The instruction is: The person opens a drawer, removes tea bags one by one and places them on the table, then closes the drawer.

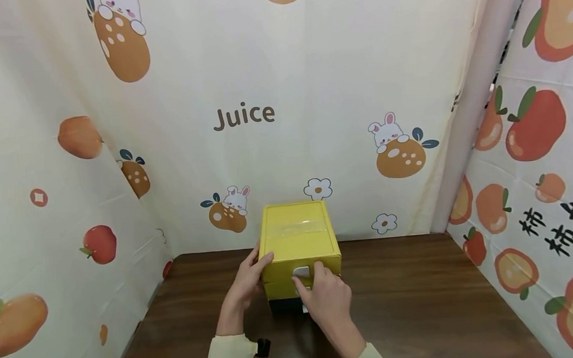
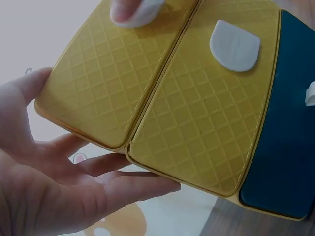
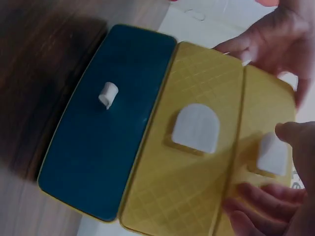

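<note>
A small chest of drawers [image 1: 296, 238] stands on the table, with two yellow drawer fronts above a dark teal one [image 3: 108, 132]. All three fronts look flush. My left hand [image 1: 247, 275] holds against its left side, the thumb at the upper front corner and the fairly straight fingers along the side. With my right hand [image 1: 328, 296] I reach to the top drawer's front. Its thumb touches the white tab [image 3: 273, 155] there, while the other fingers rest spread on the yellow front beside it. A second white tab [image 2: 235, 45] sits on the middle drawer.
The dark wooden table [image 1: 419, 296] runs out on both sides of the chest. Behind it hangs a printed curtain [image 1: 330, 90], with more fruit-patterned cloth at left and right. A strip of clear tape [image 1: 296, 228] crosses the chest's top.
</note>
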The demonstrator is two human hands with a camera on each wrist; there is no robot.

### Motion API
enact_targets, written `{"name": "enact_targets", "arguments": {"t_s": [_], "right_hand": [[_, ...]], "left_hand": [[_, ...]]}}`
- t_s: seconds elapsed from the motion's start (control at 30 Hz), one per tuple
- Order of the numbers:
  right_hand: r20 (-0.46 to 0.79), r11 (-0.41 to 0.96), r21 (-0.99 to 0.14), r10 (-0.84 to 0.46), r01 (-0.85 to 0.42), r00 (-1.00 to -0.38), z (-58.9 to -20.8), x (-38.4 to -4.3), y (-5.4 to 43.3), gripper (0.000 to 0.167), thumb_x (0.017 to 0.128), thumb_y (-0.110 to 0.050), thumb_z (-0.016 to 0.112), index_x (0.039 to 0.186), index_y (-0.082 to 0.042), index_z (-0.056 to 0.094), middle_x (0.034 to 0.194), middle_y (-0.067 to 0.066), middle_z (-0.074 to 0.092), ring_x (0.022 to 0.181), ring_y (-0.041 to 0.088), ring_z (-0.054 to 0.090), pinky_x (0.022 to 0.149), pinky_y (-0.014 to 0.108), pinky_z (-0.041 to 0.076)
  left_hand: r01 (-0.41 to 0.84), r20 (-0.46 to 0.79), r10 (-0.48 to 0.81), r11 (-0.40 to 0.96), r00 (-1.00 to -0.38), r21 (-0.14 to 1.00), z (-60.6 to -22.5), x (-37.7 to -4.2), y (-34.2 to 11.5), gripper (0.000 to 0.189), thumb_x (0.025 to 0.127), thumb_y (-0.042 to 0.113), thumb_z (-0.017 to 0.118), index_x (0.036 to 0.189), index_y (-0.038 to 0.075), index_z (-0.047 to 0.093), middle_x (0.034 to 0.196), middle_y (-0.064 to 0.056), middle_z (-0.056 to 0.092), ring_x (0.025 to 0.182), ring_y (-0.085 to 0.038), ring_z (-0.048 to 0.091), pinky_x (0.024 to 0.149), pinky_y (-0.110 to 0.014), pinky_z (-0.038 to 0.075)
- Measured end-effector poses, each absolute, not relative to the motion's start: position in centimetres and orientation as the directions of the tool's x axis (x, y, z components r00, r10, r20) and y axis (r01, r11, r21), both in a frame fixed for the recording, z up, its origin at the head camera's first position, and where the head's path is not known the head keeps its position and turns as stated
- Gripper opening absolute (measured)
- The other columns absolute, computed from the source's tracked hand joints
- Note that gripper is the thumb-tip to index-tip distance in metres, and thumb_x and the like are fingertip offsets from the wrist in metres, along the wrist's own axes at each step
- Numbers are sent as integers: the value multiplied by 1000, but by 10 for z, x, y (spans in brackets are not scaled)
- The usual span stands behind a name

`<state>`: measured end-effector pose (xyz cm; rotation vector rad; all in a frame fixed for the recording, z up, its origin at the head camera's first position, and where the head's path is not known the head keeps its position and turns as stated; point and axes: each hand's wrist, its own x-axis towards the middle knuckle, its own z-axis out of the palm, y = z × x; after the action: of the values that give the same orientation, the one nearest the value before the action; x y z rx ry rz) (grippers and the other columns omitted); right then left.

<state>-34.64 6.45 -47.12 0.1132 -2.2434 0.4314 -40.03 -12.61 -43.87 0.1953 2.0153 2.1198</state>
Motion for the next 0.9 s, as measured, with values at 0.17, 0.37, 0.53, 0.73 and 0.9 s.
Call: {"name": "enact_targets", "arguments": {"t_s": [0.17,0.37,0.53,0.73,0.9], "right_hand": [[759,936,-279,79,-213,-646,-478,-352,64,53,68,-50,85,70,-11,48,46,-7,32,34,7,26,34,22,21],[810,934,-253,60,-254,-583,-478,-360,64,47,71,-42,83,68,-11,47,44,-6,33,34,8,26,34,22,23],[833,923,-251,53,-292,-550,-481,-361,63,40,70,-36,80,68,-13,47,45,-9,32,35,4,24,35,19,22],[804,919,-270,50,-288,-593,-483,-343,60,38,70,-38,78,70,-15,47,47,-9,37,34,4,27,35,19,23],[811,921,-250,30,-299,-585,-481,-327,57,37,69,-37,78,69,-15,48,48,-10,36,34,3,25,34,18,21]], "left_hand": [[-72,-64,221,-29,-973,997,-440,-400,-122,81,92,46,63,157,26,19,147,-18,36,105,-32,57,77,-51,52],[-87,-80,222,-25,-972,996,-438,-403,-122,79,92,48,63,156,28,21,143,-20,40,101,-35,59,75,-56,52],[-129,-116,301,-26,-947,991,-438,-411,-129,79,92,54,58,156,33,17,153,-21,23,116,-51,48,77,-66,46],[-157,-128,328,-62,-936,986,-441,-410,-134,75,94,53,57,156,36,17,154,-21,22,112,-46,54,76,-61,49],[-138,-104,321,-87,-941,987,-443,-408,-138,74,93,52,59,155,37,20,150,-21,30,109,-39,58,72,-50,54]]}}
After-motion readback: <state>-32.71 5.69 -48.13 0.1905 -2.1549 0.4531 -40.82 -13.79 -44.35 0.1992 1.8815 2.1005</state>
